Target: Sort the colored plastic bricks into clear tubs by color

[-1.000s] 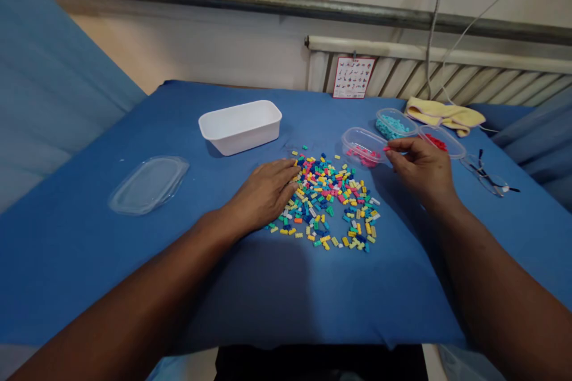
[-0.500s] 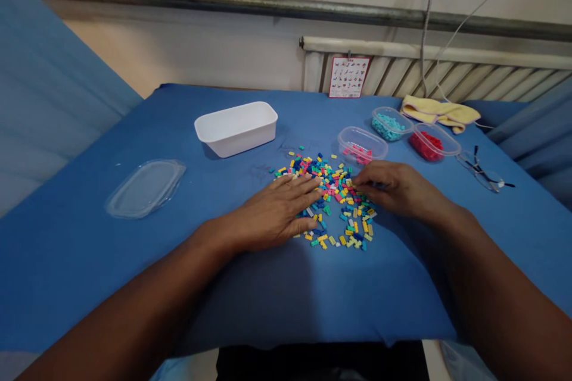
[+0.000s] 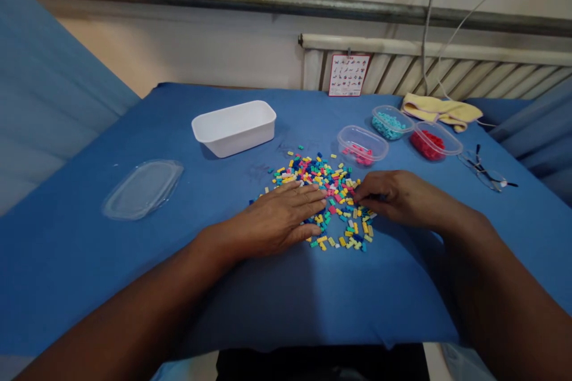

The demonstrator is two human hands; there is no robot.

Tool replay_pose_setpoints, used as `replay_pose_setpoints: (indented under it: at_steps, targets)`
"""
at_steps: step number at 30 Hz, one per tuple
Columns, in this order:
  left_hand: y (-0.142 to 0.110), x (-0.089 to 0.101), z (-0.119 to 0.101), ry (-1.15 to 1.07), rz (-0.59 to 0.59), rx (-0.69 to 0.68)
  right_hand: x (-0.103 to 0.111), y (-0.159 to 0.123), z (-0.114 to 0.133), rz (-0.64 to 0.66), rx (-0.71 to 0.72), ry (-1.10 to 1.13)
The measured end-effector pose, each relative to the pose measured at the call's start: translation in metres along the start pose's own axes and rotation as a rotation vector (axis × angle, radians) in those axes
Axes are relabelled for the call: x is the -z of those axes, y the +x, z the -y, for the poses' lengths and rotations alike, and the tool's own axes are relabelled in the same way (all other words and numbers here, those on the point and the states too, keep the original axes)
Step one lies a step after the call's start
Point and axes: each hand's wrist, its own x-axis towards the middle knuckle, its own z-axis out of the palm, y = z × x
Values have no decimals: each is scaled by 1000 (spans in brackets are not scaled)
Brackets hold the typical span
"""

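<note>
A loose pile of small toy bricks (image 3: 330, 174) in pink, yellow, blue, green and white lies on the blue tabletop. My left hand (image 3: 283, 214) rests flat, palm down, over the pile's left part, fingers stretched out and hiding the bricks beneath. At the right edge of the pile, my right hand (image 3: 393, 196) has thumb and fingers pinched together beside pink and yellow bricks; whatever is between the fingertips is too small to make out. Just behind that hand stands a clear plastic tub (image 3: 378, 149) with some pink bricks inside.
Farther right are a tub of turquoise bricks (image 3: 388, 125), a tub of red bricks (image 3: 431, 144), glasses (image 3: 485, 174) and a yellow cloth (image 3: 440, 110). A white bin (image 3: 236, 137) stands behind the pile; clear lids (image 3: 143, 189) lie left. A radiator (image 3: 397, 65) backs the table.
My left hand has slid slightly toward me and right, uncovering bricks at the pile's left side. My right hand has lowered slightly toward me, with its fingertips still at the pile's right edge.
</note>
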Motion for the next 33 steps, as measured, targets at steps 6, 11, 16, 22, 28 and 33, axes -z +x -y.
replay_pose_setpoints:
  at_steps: [6,11,16,22,28,33]
  targets:
    - [-1,5,10,88,-265,22,0,1,6,85,-52,-100]
    - [-2,10,15,91,-415,162,1,-1,5,73,-84,-114]
    - [-2,7,17,76,-289,82,-1,-1,2,48,-123,-114]
    - [-5,9,22,130,-261,196,-4,-5,-1,84,-119,-164]
    - [-4,16,15,21,-260,115,-6,-5,3,85,-83,-158]
    - [-5,11,14,16,-145,67,0,-4,9,71,-84,-176]
